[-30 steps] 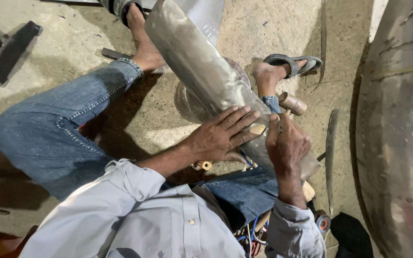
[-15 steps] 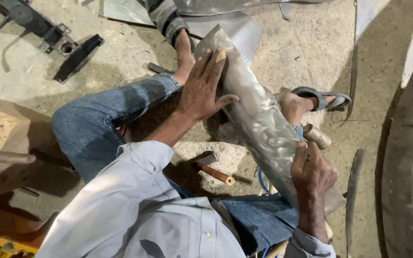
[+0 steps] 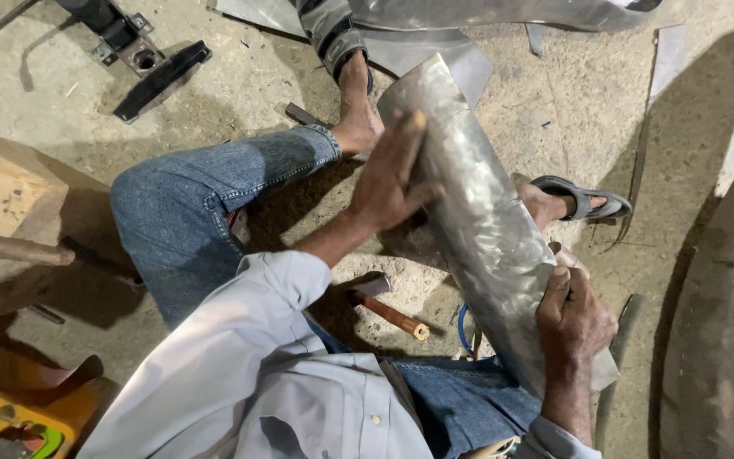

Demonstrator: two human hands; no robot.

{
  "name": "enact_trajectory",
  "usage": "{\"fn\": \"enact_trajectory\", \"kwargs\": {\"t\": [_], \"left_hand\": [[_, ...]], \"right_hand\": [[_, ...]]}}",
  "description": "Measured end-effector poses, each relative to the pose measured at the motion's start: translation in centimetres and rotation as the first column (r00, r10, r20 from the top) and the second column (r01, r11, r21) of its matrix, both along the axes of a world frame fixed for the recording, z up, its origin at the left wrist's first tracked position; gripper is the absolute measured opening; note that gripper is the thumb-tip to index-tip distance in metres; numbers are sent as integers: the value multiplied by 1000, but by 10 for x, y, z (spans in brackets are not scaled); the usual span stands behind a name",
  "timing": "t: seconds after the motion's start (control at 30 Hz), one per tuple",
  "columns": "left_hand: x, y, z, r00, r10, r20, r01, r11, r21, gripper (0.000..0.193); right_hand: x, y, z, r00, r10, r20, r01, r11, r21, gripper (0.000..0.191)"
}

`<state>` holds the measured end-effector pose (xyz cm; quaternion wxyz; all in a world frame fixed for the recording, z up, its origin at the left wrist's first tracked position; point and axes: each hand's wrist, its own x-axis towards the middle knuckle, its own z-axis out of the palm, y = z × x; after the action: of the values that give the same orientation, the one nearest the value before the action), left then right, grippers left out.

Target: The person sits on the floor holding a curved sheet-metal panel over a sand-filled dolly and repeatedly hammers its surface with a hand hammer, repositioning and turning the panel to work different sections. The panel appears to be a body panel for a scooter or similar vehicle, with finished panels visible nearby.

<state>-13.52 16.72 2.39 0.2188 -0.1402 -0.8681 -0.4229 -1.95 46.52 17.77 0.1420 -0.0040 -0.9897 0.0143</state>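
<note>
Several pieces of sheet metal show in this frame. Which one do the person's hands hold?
The rolled, dented sheet across the lap: left hand on its upper part, right hand gripping its lower end. The flat pieces lie untouched on the floor.

Grey metal, blue denim, pale dusty floor

The rolled metal sheet (image 3: 477, 221) is showing dull silver-grey with darker mottled patches. The jeans (image 3: 189, 212) are showing faded blue with lighter worn areas, and the shirt (image 3: 239, 382) is looking pale grey-blue with small white buttons. At 6 o'clock from the sheet's middle, the hammer (image 3: 388, 310) is showing a reddish-brown handle. The sandal (image 3: 584, 200) at 3 o'clock is looking dark grey. The concrete floor (image 3: 239, 68) is appearing beige and speckled, with a black bar (image 3: 159, 81) at 10 o'clock.
</note>
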Motion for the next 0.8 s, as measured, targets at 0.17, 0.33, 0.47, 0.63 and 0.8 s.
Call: {"fn": "enact_trajectory", "kwargs": {"t": [0.17, 0.33, 0.47, 0.63, 0.8], "left_hand": [[-26, -20, -4, 988, 112, 104, -123, 986, 110, 104], [-25, -24, 18, 967, 135, 214, -224, 854, 470, 111], [-34, -49, 24, 893, 47, 447, -358, 675, 645, 124], [-21, -89, 15, 738, -380, 558, -443, 350, 825, 98], [-6, -92, 42, 764, -424, 486, -464, 163, 871, 73]], "right_hand": [[2, -9, 2, 998, -48, 47, 50, 998, -50, 29], [-17, 6, -5, 965, -124, 230, 153, 982, -113, 38], [-33, 15, -17, 968, -36, 248, 95, 969, -227, 45], [-38, 4, -15, 947, -33, 321, 154, 921, -358, 49], [-26, 0, 20, 906, -117, 406, 308, 839, -448, 47]]}}
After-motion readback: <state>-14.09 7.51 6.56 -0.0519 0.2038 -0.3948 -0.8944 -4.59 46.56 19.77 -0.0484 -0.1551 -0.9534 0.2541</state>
